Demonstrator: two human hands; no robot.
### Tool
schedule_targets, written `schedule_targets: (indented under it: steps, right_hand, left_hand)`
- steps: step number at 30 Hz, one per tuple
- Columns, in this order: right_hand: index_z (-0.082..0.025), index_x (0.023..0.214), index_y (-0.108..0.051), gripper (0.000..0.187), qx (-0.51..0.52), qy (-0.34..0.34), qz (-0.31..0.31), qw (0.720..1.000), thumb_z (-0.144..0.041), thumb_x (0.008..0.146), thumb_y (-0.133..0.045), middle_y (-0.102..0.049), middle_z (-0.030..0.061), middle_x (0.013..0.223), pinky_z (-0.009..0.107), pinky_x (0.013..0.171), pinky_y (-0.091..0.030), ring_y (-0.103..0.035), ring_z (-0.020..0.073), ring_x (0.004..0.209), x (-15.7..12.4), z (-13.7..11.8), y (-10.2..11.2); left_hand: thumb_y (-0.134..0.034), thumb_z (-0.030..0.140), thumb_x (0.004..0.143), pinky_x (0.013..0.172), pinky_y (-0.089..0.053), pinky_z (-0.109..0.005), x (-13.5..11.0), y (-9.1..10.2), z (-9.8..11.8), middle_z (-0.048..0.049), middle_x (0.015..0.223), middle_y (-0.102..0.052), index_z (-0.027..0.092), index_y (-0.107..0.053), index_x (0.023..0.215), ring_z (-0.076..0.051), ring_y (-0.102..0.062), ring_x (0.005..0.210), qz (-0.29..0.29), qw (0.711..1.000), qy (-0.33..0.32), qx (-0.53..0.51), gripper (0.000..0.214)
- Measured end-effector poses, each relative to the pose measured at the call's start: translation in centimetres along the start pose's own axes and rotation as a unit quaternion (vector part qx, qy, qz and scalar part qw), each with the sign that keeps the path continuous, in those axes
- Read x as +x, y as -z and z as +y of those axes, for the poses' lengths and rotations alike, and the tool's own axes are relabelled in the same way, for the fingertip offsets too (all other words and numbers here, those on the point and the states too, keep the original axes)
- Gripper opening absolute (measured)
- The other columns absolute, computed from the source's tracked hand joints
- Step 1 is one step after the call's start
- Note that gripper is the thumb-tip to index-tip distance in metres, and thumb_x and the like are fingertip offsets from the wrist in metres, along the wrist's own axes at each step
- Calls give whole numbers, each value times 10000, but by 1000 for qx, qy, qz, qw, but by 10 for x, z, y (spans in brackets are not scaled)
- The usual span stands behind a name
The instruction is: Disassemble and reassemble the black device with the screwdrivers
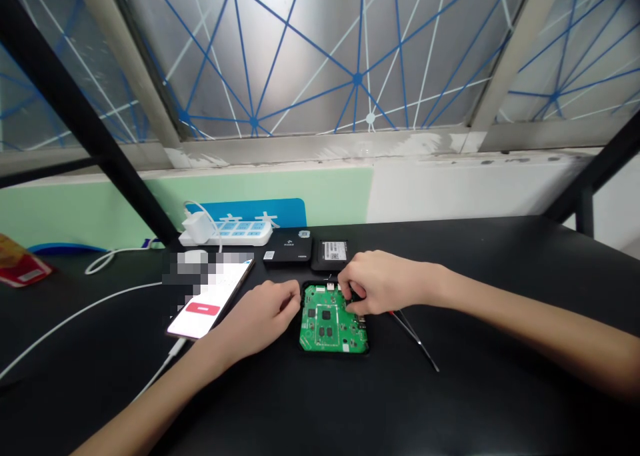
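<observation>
A green circuit board [325,323] lies in a shallow black case [334,353] on the dark table. At the case's left edge, my left hand [267,313] is closed, with thumb and forefinger gripping the rim. My right hand [375,284] is over the board's upper right corner, fingertips pinched down against it. Whatever is between those fingers is hidden. Just right of the case, partly under my right hand, lies a pair of metal tweezers [417,341].
Behind the board stand a black box [287,249] and a flat black piece with a white label [334,251]. On the left are a lit phone [207,303], white cables [65,323], a power strip [245,233] with a charger [199,227], and a red packet [23,266].
</observation>
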State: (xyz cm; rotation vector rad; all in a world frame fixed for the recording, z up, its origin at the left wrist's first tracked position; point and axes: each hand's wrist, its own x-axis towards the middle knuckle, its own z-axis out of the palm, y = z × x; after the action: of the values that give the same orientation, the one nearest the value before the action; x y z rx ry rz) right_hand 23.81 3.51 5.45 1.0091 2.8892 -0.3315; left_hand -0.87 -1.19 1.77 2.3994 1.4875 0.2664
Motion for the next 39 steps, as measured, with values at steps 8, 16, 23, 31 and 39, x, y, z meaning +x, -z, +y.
schedule_targets:
  steps: [8, 16, 23, 31, 39]
  right_hand:
    - [-191, 723, -688, 77, -49, -25, 19, 998, -257, 694, -661, -709, 39, 721, 281, 510, -311, -631, 204, 630, 0, -12, 0]
    - [-162, 645, -642, 77, -74, 14, 48, 996, -216, 697, -628, -677, 62, 672, 278, 493, -260, -579, 176, 566, -1, -8, -9]
    - [-152, 637, -634, 67, -56, 24, 51, 997, -180, 697, -641, -670, 52, 680, 272, 503, -253, -548, 152, 564, 0, -3, -8]
    - [-152, 655, -648, 40, -5, 29, 71, 997, -150, 686, -673, -642, 26, 656, 262, 516, -296, -521, 133, 565, -1, 1, -8]
    - [-139, 736, -691, 34, 134, 39, 122, 983, -123, 712, -673, -675, 18, 690, 227, 535, -433, -553, 94, 535, -4, 11, -15]
  left_hand:
    - [-364, 291, 970, 545, -285, -278, 0, 1, 3, 24, 651, -504, 215, -404, 727, -156, -480, 592, -4, 1000, 0, -6, 258]
    - [-372, 283, 971, 558, -290, -278, 2, -2, 0, 29, 627, -490, 215, -399, 722, -153, -472, 575, 1, 1000, -9, -7, 260]
    - [-375, 289, 961, 556, -268, -284, 1, -1, 6, 32, 619, -494, 217, -427, 745, -157, -471, 570, 7, 1000, 18, -10, 234]
    - [-404, 267, 945, 532, -253, -275, 3, 0, 1, 44, 599, -462, 222, -428, 754, -146, -425, 544, 2, 1000, 13, -26, 198]
    - [-410, 272, 940, 540, -269, -273, 2, -1, -2, 29, 620, -505, 222, -456, 774, -158, -471, 560, 10, 1000, 10, -13, 179]
